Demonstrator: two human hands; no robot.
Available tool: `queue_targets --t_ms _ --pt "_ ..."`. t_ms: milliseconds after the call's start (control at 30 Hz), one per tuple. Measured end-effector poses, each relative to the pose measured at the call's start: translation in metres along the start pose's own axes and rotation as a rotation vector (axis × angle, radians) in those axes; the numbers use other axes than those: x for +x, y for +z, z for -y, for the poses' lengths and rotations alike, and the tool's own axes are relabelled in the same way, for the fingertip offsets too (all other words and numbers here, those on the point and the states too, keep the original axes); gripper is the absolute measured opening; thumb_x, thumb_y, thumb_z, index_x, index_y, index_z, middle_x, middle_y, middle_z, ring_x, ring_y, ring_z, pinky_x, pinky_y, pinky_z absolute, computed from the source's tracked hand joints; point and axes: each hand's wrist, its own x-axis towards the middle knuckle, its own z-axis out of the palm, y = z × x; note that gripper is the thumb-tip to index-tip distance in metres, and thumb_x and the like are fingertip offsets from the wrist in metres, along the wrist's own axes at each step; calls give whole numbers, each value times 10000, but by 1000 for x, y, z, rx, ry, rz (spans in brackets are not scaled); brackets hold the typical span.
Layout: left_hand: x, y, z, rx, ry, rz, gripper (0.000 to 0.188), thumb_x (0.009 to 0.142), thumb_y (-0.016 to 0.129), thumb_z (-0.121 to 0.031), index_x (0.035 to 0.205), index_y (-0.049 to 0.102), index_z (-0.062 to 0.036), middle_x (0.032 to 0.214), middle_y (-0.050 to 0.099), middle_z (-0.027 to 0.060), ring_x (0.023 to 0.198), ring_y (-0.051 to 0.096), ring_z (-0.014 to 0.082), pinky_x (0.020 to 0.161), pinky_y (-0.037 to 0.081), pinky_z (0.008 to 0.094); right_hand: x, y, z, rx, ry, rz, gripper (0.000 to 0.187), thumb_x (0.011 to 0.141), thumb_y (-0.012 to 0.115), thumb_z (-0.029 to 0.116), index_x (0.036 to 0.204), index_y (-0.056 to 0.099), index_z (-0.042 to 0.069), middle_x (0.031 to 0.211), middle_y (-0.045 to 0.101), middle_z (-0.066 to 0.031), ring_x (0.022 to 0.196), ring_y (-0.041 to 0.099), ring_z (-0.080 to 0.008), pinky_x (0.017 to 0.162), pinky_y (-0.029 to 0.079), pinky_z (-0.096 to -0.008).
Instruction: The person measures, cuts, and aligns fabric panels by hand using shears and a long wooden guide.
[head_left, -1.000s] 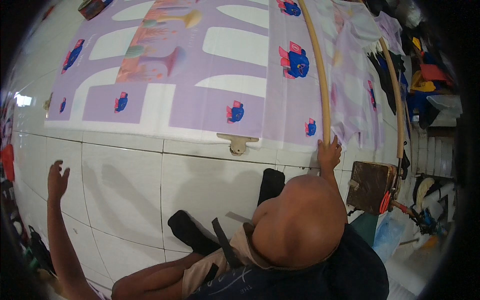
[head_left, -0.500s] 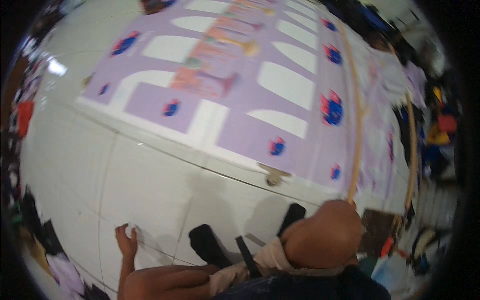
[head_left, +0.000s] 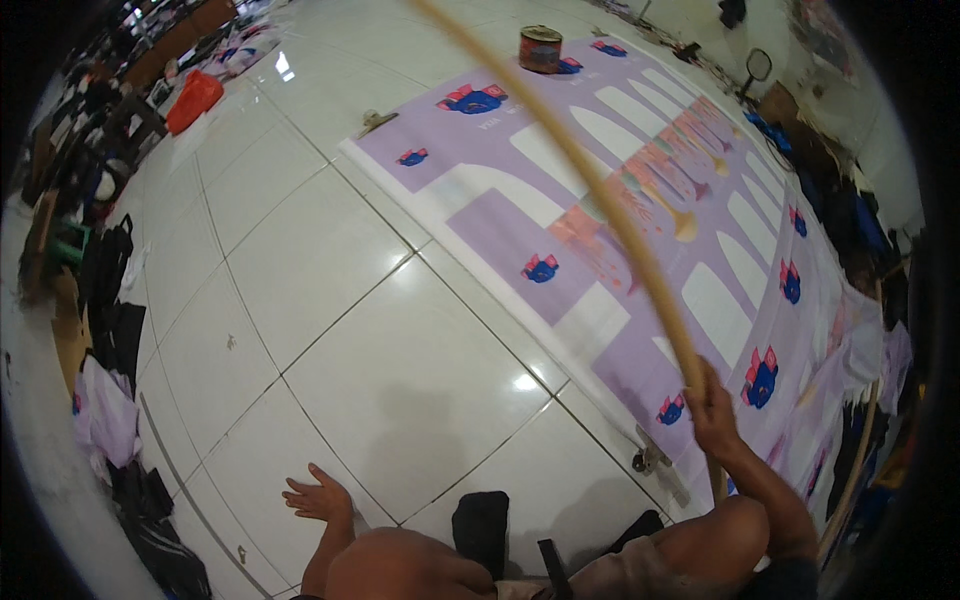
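My right hand (head_left: 712, 412) is wrapped round a long, pale wooden pole (head_left: 612, 215) near its lower end. The pole slants up and left across the view, over a large printed fabric sheet (head_left: 492, 225). Lilac panels, white arched shapes and small blue-and-pink figures cover the sheet, which lies spread on the floor. Over the tiles at the lower left, my left hand (head_left: 322, 497) is open, fingers spread, with nothing visible in it. One metal clip (head_left: 652, 458) grips the sheet's near corner; another clip (head_left: 377, 122) sits at its left corner.
White floor tiles (head_left: 400, 320) stretch left of the sheet. A tin can (head_left: 540, 50) stands on the sheet's far edge. Clothes (head_left: 105, 405) and a red plastic bag (head_left: 195, 100) lie along the left. Rumpled fabric (head_left: 850, 345) and a second pole (head_left: 855, 470) are on the right.
My view has turned left. The pole has swung from upright at the right to a slant across the sheet. My left hand's fingers, curled round something small and whitish before, are now spread.
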Motion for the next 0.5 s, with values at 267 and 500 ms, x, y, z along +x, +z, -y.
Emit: queue_targets --t_ms 267,500 --pt "-13 -26 -22 44 11 36 770 968 385 -584 1497 214 -50 1545 166 269 1456 123 398 1167 123 536 76 206 96 -177 -244 462 582 955 538 395 1432 379 101 1089 616 -232 988 613 -358 844 474 -441" --pt "-9 -14 -19 207 -26 18 744 964 413 -570 1495 241 -77 1529 223 230 1429 190 370 1146 174 508 89 385 153 -221 -488 278 620 870 597 212 1442 383 105 944 593 -192 841 591 -364 762 484 -481"
